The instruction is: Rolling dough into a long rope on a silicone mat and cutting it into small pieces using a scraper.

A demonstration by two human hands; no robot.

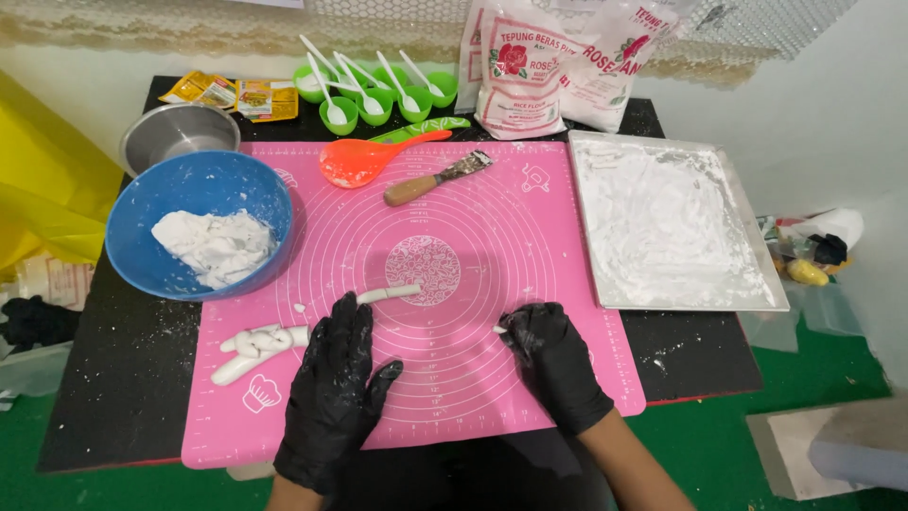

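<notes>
Both my hands wear black gloves and rest on a pink silicone baking mat point(473, 218). My left hand point(336, 383) lies flat with fingers spread, its fingertips on a thin white dough rope point(388, 294). Left of it lie several more white dough pieces point(253, 348), twisted together. My right hand point(553, 364) is curled, with a small white bit of dough showing at its fingertips. A blue bowl point(142, 203) with a lump of white dough point(216, 246) sits at the mat's upper left.
A floured metal tray point(667, 222) sits right of the mat. At the back lie an orange spoon point(364, 159), a wooden-handled scraper point(437, 178), green cups point(378, 95) with white spoons, flour bags point(558, 61), yellow sachets point(232, 95) and a steel bowl point(175, 132).
</notes>
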